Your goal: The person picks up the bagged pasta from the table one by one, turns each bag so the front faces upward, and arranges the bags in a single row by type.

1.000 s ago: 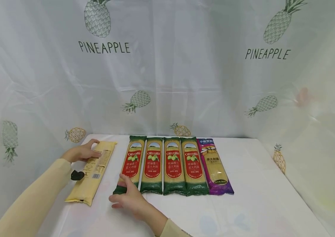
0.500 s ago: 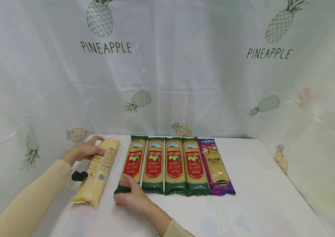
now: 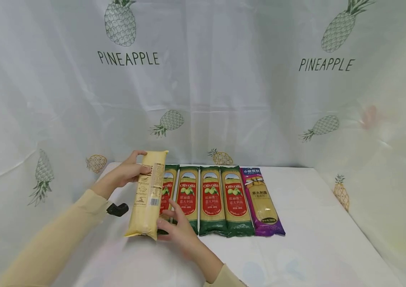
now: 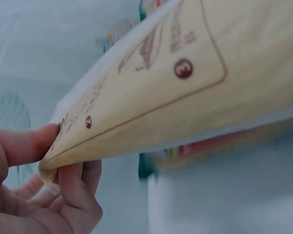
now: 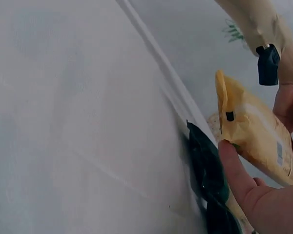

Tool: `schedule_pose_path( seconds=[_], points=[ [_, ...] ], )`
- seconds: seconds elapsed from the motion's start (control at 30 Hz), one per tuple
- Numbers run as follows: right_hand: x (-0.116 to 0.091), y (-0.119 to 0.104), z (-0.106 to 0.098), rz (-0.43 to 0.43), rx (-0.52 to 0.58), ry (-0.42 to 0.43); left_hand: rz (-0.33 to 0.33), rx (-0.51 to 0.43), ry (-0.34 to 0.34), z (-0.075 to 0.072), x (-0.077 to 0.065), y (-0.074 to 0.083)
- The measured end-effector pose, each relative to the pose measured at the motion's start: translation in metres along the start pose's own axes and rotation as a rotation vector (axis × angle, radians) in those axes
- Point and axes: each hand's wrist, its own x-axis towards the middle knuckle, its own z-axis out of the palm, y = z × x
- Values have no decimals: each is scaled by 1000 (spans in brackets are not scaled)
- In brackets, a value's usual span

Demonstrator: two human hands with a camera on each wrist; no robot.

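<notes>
My left hand (image 3: 128,172) grips a pale yellow spaghetti packet (image 3: 148,195) by its far left edge, with the back print and barcode facing up. In the left wrist view its thumb lies on the printed face and the fingers curl underneath. The packet is raised and overlaps the leftmost green-ended spaghetti packet (image 3: 167,187). My right hand (image 3: 181,231) is at the yellow packet's near right edge, fingers spread. In the right wrist view its thumb (image 5: 237,168) meets the packet's near corner.
Several green-ended spaghetti packets with red labels (image 3: 211,199) lie side by side on the white-covered table (image 3: 314,247). At the row's right end lies a purple spaghetti packet (image 3: 263,203). A pineapple-print curtain (image 3: 238,99) hangs behind. A black wrist device (image 3: 118,209) sits by the left sleeve.
My left hand has lifted the yellow packet off the table at the left and carried it rightward over the leftmost green packet. My right hand has shifted slightly right and up to meet it.
</notes>
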Motion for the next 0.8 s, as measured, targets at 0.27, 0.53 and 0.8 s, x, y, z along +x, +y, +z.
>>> schedule_pose_path(
  seconds=[0.27,0.53,0.8],
  points=[
    [-12,2,-32,5,-53,39,5,-109,20,52,16,12],
    [-33,-9,-60,-5,14,36,46,-178,44,98,24,24],
    [-51,-14,-85,9,89,31,103,-57,82,139,25,34]
  ],
)
